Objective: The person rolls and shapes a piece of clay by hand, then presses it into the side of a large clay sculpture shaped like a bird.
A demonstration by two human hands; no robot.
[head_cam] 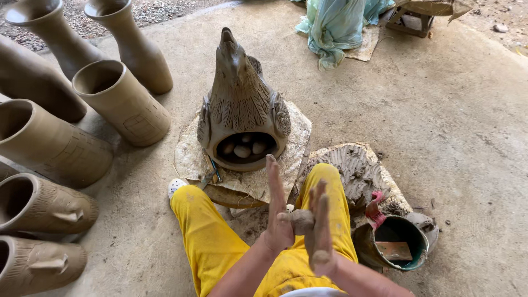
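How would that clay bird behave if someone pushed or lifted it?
The clay bird looks thick-walled and wide-based, so probably heavy and unlikely to tip. Its grey, unfired look suggests it is fragile: the carved feathers could dent or the wall crack. The small lumps in its opening would likely shift.

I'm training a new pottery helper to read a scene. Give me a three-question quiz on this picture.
1. True or false: the left hand and right hand press a clay lump between flat palms.
2. What lies inside the bird-shaped clay figure? A) pale rounded lumps B) water C) brushes
3. The green bucket sits on the person's ____ side.

Key: 1 true; 2 A; 3 right
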